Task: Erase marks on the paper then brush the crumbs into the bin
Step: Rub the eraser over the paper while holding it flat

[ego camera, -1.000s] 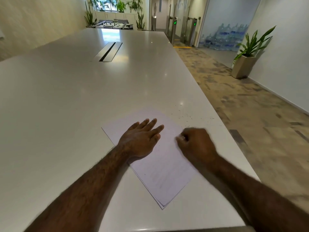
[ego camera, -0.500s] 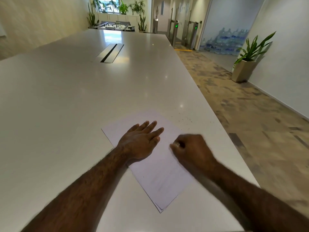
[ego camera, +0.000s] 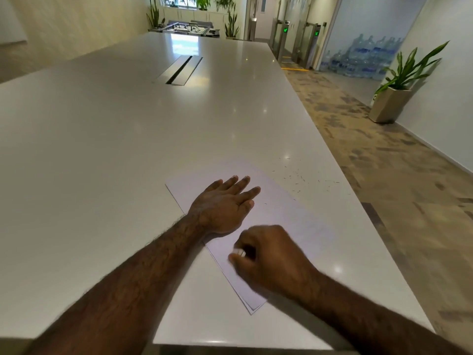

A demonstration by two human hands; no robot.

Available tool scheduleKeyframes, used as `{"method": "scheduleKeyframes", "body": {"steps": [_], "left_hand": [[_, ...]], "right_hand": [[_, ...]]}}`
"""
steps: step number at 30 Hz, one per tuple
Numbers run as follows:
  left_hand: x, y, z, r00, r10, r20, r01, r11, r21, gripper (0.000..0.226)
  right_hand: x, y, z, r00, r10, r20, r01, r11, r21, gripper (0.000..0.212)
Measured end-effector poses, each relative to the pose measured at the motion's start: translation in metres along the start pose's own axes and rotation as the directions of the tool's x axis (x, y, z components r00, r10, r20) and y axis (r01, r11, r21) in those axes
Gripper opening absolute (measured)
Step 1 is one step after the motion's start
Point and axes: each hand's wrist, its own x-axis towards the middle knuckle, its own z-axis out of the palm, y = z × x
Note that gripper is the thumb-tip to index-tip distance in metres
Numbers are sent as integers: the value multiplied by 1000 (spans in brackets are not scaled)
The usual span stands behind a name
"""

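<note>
rubbing the paper (ego camera: 281, 221) near the table's (ego camera: 128, 149) right edge; its long axis runs far-left to near-right. our right hand (ego camera: 271, 260) pinches an eraser (ego camera: 239, 252), left hand (ego camera: 225, 206) pressing flat, fingers together. risk: a hard stroke creases the sheet or scatters crumbs (ego camera: 302, 179) floorward.

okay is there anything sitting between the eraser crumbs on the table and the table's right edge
Nothing visible. The crumbs lie on bare table beyond the paper, with open surface out to the right edge. No bin is in view, so the path past the edge can't be judged.
</note>
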Motion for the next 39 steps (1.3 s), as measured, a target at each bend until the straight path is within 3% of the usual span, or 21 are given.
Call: {"method": "scheduleKeyframes", "body": {"steps": [1, 4, 8, 11, 12, 15, 16, 19, 20, 23, 24, 27, 28, 31, 33, 35, 36, 39], "left_hand": [[1, 0, -1, 1000, -2, 3, 2, 1000, 1, 50], [2, 3, -2, 1000, 4, 10, -4, 1000, -1, 51], [1, 2, -1, 1000, -1, 22, 0, 1000, 3, 50], [2, 1, -2, 1000, 6, 26, -5, 1000, -10, 51], [1, 2, -1, 1000, 5, 26, -5, 1000, -10, 51], [1, 1, -1, 1000, -2, 22, 2, 1000, -2, 50], [2, -1, -1, 1000, 0, 20, 0, 1000, 0, 50], [2, 0, 0, 1000, 10, 8, -10, 1000, -5, 50], [2, 1, 2, 1000, 11, 5, -11, 1000, -6, 50], [2, 1, 1, 1000, 10, 5, -10, 1000, 8, 50], [2, 0, 0, 1000, 9, 2, -9, 1000, 10, 50], [2, 0, 0, 1000, 12, 3, -12, 1000, 1, 50], [2, 1, 1, 1000, 12, 5, -12, 1000, 1, 50], [1, 0, 2, 1000, 15, 6, -15, 1000, 9, 50], [1, 0, 0, 1000, 11, -5, -11, 1000, 3, 50], [0, 2, 0, 1000, 7, -7, -7, 1000, -5, 49], [0, 3, 0, 1000, 6, -5, -6, 1000, -6, 49], [0, 2, 0, 1000, 9, -4, -9, 1000, 5, 50]], "right_hand": [[1, 4, -1, 1000, 9, 26, -9, 1000, 30, 21], [12, 20, -10, 983, 111, -148, -108, 994, 24, 19], [0, 2, 1, 999, -48, -25, 48, 999, -4, 19], [16, 29, -16, 962, 161, -223, -168, 986, -16, 19], [15, 30, -16, 961, 165, -223, -173, 985, -16, 19], [-8, -3, -3, 998, -49, 41, 49, 999, 3, 20], [-7, -3, -2, 997, -61, 51, 61, 998, 4, 20], [13, 27, -15, 961, 168, -222, -179, 983, -33, 19], [12, 30, -13, 958, 166, -234, -178, 984, -32, 19], [-13, -2, -1, 999, -42, 9, 42, 999, 8, 21], [-12, 2, -3, 998, -40, 41, 40, 999, 9, 21], [12, 40, -21, 955, 174, -240, -191, 980, -49, 22], [11, 40, -19, 950, 182, -253, -200, 979, -45, 22], [-12, 6, 2, 999, -8, -36, 9, 1000, 8, 22], [-1, 23, -10, 994, 88, -70, -89, 996, -1, 24], [18, 57, -32, 916, 280, -287, -303, 952, -37, 25], [19, 61, -32, 904, 292, -314, -324, 945, -54, 25], [-6, 19, -3, 989, 74, -128, -78, 997, -25, 25]]}}
